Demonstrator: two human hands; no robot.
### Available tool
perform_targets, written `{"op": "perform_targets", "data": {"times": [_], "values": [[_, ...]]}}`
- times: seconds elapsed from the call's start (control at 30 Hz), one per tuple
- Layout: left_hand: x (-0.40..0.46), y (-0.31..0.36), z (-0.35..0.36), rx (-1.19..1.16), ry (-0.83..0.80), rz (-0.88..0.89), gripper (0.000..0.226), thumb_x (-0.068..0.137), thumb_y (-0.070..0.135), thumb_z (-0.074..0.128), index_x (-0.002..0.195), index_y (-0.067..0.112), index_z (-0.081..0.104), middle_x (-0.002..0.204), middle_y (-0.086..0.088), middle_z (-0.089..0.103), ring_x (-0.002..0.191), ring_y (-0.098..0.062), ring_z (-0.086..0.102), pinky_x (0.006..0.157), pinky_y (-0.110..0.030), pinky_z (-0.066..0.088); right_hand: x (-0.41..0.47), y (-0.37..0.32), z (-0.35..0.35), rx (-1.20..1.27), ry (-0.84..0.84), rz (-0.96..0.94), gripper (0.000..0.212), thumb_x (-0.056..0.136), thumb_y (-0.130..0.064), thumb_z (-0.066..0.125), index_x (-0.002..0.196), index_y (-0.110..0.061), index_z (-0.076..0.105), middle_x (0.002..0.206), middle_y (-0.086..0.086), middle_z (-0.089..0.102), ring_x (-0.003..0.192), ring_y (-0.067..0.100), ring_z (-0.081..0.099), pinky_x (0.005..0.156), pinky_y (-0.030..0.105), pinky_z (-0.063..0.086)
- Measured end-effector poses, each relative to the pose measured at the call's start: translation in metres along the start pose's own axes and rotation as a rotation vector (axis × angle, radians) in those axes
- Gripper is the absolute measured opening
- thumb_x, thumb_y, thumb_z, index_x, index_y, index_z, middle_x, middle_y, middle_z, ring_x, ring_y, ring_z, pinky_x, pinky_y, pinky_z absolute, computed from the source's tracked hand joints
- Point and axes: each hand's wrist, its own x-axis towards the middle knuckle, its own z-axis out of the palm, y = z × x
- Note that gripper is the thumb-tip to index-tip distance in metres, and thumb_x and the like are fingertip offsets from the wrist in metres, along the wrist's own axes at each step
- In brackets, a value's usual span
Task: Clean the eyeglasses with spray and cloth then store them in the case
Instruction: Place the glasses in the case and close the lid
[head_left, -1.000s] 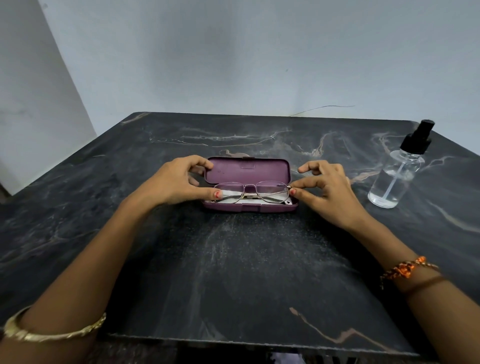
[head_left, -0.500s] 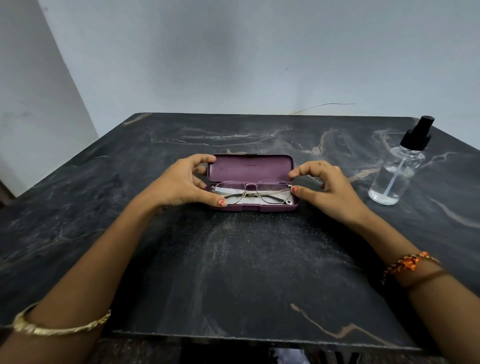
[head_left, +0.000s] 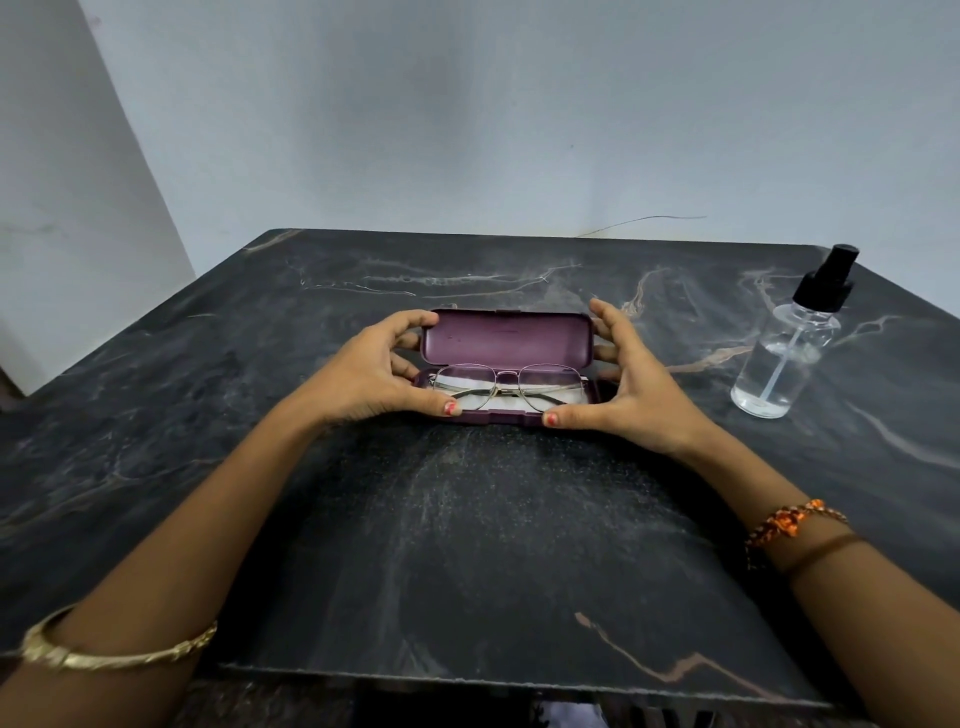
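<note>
A purple eyeglass case (head_left: 506, 338) stands open in the middle of the dark marble table (head_left: 467, 545), its lid raised towards the wall. Thin metal-framed eyeglasses (head_left: 506, 384) lie folded inside on a white cloth (head_left: 470, 401). My left hand (head_left: 376, 371) grips the case's left end, thumb on the front rim and fingers curled over the lid's corner. My right hand (head_left: 631, 379) holds the right end the same way, thumb at the front edge, fingers up by the lid. A clear spray bottle (head_left: 789, 353) with a black nozzle stands to the right, untouched.
The table's front edge runs just below my forearms. A pale wall rises behind the table, with a thin wire along its base. A gold bangle sits on my left wrist, an orange thread band on my right.
Both hands have left the eyeglasses' ends and moved onto the case: thumbs came to the front rim, fingers rose to the lid's corners. The lid now stands more upright.
</note>
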Motion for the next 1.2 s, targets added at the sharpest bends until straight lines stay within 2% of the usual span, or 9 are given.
{"op": "perform_targets", "data": {"times": [0.13,0.23,0.4,0.6,0.67,0.8,1.0,1.13,1.2], "values": [[0.0,0.002,0.001,-0.018,-0.005,0.029,0.098,0.034,0.037,0.079,0.122,0.034,0.037,0.116,0.005,0.05,0.072,-0.003,0.062,0.066,-0.017,0.054,-0.001,0.0,-0.001,-0.032,0.023,-0.026,0.124,0.041,-0.048,0.08,0.143,-0.028,0.012,0.147,-0.001,0.025,0.126,0.019,0.042,0.105,0.04,0.039],[-0.001,0.003,0.002,-0.015,0.004,0.034,0.101,0.034,0.036,0.079,0.125,0.033,0.034,0.128,-0.003,0.044,0.08,-0.01,0.06,0.069,-0.021,0.054,-0.002,-0.002,-0.001,-0.079,0.043,-0.044,0.121,0.043,-0.047,0.079,0.143,-0.027,0.014,0.143,-0.004,0.026,0.124,0.016,0.04,0.104,0.037,0.039],[-0.002,0.005,0.003,-0.021,-0.002,0.055,0.101,0.034,0.038,0.078,0.12,0.035,0.025,0.121,0.002,0.043,0.083,-0.011,0.058,0.065,-0.016,0.054,-0.004,-0.005,-0.001,-0.147,0.07,-0.086,0.114,0.051,-0.037,0.084,0.142,-0.027,0.015,0.139,-0.005,0.026,0.125,0.018,0.037,0.104,0.042,0.039],[-0.002,0.006,0.004,-0.008,0.004,0.072,0.108,0.036,0.039,0.079,0.122,0.043,0.013,0.115,0.009,0.042,0.085,-0.014,0.059,0.066,-0.022,0.055,-0.006,-0.007,-0.001,-0.18,0.093,-0.15,0.098,0.055,-0.028,0.084,0.135,-0.025,0.028,0.124,-0.006,0.031,0.118,0.015,0.039,0.102,0.042,0.04],[-0.003,0.007,0.004,0.002,0.009,0.082,0.106,0.038,0.039,0.079,0.122,0.045,0.015,0.115,0.007,0.042,0.085,-0.015,0.059,0.068,-0.022,0.056,-0.007,-0.008,0.0,-0.184,0.111,-0.182,0.085,0.056,-0.024,0.084,0.127,-0.021,0.038,0.119,-0.003,0.036,0.112,0.014,0.043,0.098,0.037,0.043],[-0.005,0.007,0.003,0.05,0.019,0.08,0.103,0.038,0.044,0.078,0.122,0.046,0.019,0.115,0.0,0.045,0.094,-0.02,0.057,0.079,-0.034,0.055,-0.009,-0.01,0.0,-0.22,0.137,-0.254,0.059,0.059,-0.02,0.083,0.107,-0.02,0.047,0.11,0.001,0.045,0.104,0.017,0.049,0.081,0.019,0.044],[-0.006,0.008,0.004,0.145,0.032,0.127,0.09,0.038,0.054,0.075,0.115,0.051,0.029,0.102,0.01,0.051,0.09,-0.016,0.056,0.077,-0.037,0.054,-0.011,-0.012,0.001,-0.406,0.08,-0.333,0.036,0.068,-0.021,0.077,0.101,-0.017,0.062,0.096,-0.002,0.049,0.089,0.017,0.047,0.078,0.029,0.04],[-0.008,0.01,0.005,0.206,0.049,0.197,0.077,0.046,0.051,0.074,0.11,0.056,0.033,0.101,0.014,0.051,0.086,-0.006,0.056,0.069,-0.023,0.052,-0.011,-0.01,0.001,-0.457,0.079,-0.335,0.036,0.071,-0.024,0.075,0.104,-0.019,0.062,0.099,-0.005,0.05,0.091,0.019,0.047,0.08,0.027,0.035],[-0.007,0.009,0.006,0.24,0.047,0.228,0.073,0.054,0.042,0.078,0.114,0.052,0.037,0.103,0.016,0.051,0.085,-0.002,0.053,0.069,-0.019,0.048,-0.012,-0.009,0.002,-0.491,0.075,-0.339,0.037,0.072,-0.025,0.073,0.107,-0.021,0.062,0.1,-0.005,0.048,0.093,0.018,0.045,0.08,0.024,0.031]]}}
